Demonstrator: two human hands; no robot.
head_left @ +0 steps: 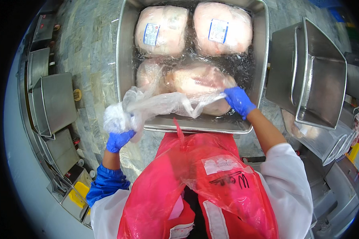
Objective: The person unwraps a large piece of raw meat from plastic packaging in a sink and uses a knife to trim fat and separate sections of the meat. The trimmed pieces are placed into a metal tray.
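Note:
Clear plastic film (159, 104) stretches between my two blue-gloved hands, over the near edge of a large metal tub (193, 126). My left hand (120, 140) is closed on a bunched wad of it, out past the tub's near left corner. At the near right side of the tub, my right hand (239, 101) grips the film's other end. Beneath and behind the film lies a large pale piece of meat (199, 77), partly covered. Two film-wrapped blocks of meat, one left (169, 30) and one right (233, 44), sit at the tub's far side in dark liquid, each with a label.
A deep metal tub (327, 71) stands to the right. Beside it, pale meat (301, 128) shows near more metal containers. Several metal bins (58, 103) line the left side, with a yellow object (79, 194) lower down. Grey tiled floor (91, 51) lies between.

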